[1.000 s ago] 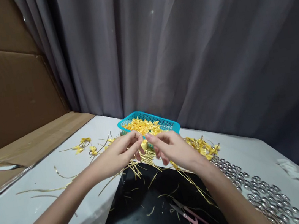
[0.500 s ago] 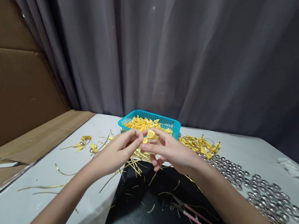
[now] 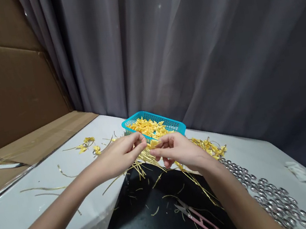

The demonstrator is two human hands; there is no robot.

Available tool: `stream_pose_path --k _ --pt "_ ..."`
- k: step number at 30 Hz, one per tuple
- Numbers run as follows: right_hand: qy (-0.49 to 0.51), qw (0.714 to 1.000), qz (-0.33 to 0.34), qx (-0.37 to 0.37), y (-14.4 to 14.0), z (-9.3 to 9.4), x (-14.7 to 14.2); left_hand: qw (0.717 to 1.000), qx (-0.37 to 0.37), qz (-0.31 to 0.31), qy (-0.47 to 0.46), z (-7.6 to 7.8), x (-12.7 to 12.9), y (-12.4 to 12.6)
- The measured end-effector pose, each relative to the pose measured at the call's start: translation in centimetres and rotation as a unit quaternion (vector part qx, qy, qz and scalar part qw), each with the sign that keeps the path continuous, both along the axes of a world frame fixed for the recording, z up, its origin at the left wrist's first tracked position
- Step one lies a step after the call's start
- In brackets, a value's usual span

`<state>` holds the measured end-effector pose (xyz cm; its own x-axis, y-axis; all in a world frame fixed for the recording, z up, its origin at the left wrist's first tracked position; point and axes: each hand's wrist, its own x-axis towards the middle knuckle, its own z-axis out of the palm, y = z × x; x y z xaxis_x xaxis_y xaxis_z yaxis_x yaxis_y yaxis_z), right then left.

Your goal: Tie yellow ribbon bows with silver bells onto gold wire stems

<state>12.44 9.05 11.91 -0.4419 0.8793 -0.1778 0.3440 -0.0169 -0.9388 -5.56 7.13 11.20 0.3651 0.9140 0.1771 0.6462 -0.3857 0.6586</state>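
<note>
Yellow ribbon piece (image 3: 152, 143), small and folded, is being pinched between both hands (image 3: 121, 156) (image 3: 177, 150) near the counter's (image 3: 17, 217) far edge.

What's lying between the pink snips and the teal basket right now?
In the head view, between the pink snips and the teal basket lie scattered gold strips on the black sheet, with both hands above them.

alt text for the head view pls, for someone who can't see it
Left hand and right hand together pinch a small yellow ribbon piece above a white table, before a teal basket of yellow pieces; pink snips lie nearer.
</note>
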Motion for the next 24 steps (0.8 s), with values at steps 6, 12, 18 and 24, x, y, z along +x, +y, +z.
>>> stream_pose_path --k 6,12,18,24 --pt "0.006 0.999 0.045 -0.016 0.2 -0.3 0.5 0.989 -0.049 -0.071 -0.123 -0.9 0.9 0.3" --pt "0.01 0.999 0.034 -0.008 -0.1 -0.1 0.3 0.959 -0.09 -0.055 -0.264 -1.7 1.5 1.1" --pt "0.101 0.994 -0.042 0.031 0.6 -0.4 0.4 0.925 -0.148 -0.056 -0.346 -2.2 1.6 1.8" --pt "0.075 0.995 -0.071 -0.007 0.2 -1.8 0.6 0.892 -0.183 -0.033 -0.411 -5.8 3.5 1.8"
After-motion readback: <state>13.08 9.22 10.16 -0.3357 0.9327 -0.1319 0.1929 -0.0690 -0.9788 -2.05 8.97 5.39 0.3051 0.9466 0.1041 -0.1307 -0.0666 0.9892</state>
